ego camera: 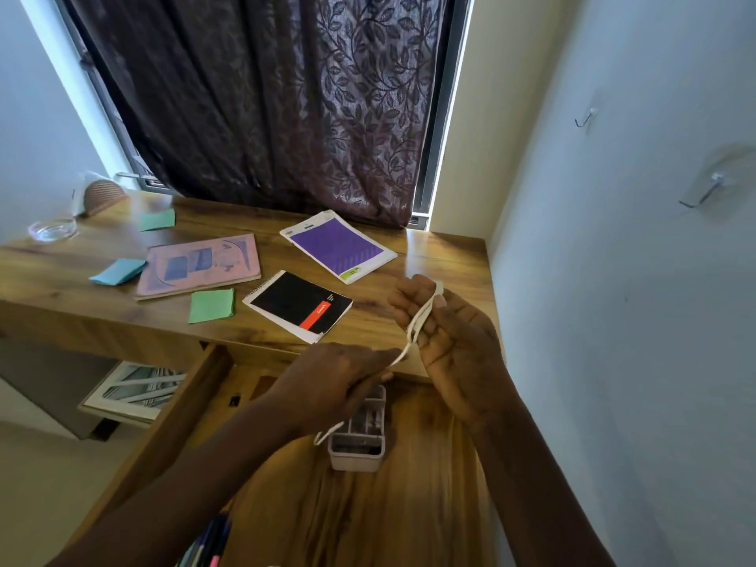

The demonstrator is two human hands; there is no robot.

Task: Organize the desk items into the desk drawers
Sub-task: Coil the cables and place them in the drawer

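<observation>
Wooden worktop [429,255] fills a corner under a dark curtain [266,96], and below its front edge, in the lower middle of the frame, a drawer [409,505] is pulled open. For me the main risk is the white cord [417,321]. It is thin and limp, so if the pull between the two hands goes slack, the loops can slip off the fingers and the coil comes apart. Its free end hangs down over the white organiser tray [358,456] in the drawer, and I think it may catch on the tray wall when the cord is drawn up. A loose bundle could also spring open once it is put down. The right hand [450,329], right of centre, is half closed with the palm toward the camera; the cord is looped over its fingers and the thumb presses it there. The left hand [335,374], just below it, is closed and pinches the cord, which runs tight between both hands. A black notebook [298,306] and a purple pad [337,245] lie on the worktop behind, apart from the hands.
</observation>
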